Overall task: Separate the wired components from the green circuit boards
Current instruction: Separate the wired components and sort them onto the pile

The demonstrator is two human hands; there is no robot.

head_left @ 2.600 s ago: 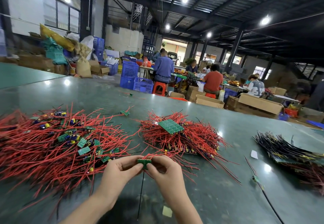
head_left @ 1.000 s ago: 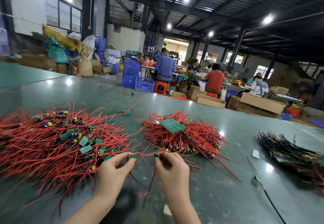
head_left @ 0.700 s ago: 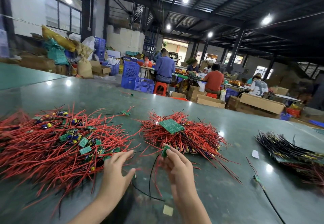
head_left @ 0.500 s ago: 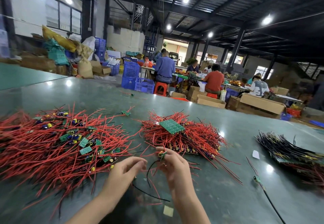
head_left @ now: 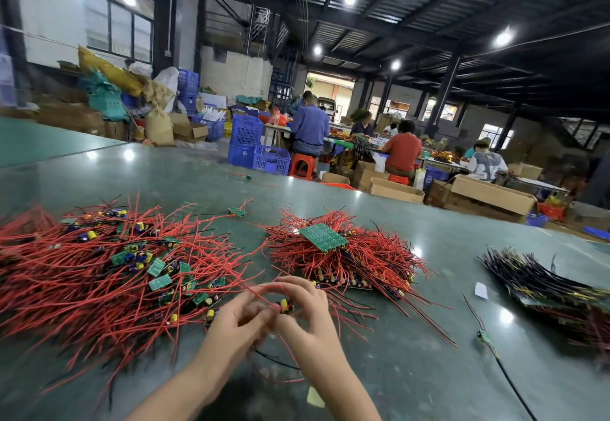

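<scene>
My left hand (head_left: 236, 325) and my right hand (head_left: 305, 311) meet low in the middle of the green table (head_left: 412, 354). Between their fingertips they pinch a small wired component (head_left: 284, 306) with a yellow part and thin red wires arching over the fingers; a black wire trails below. To the left lies a big heap of red wires and small green boards (head_left: 132, 275). Just beyond my hands a second red-wire pile (head_left: 356, 259) carries a larger green circuit board (head_left: 322, 237) on top.
A pile of dark wires (head_left: 544, 285) lies at the right. A loose black-wired piece (head_left: 485, 338) and a white scrap (head_left: 481, 290) sit between. A yellowish scrap (head_left: 315, 397) lies by my right wrist. Seated workers, blue crates and cardboard boxes stand beyond the far edge.
My hands pulled a small board apart, my left hand opened briefly, then both closed together again on a wired component, slightly nearer the middle pile.
</scene>
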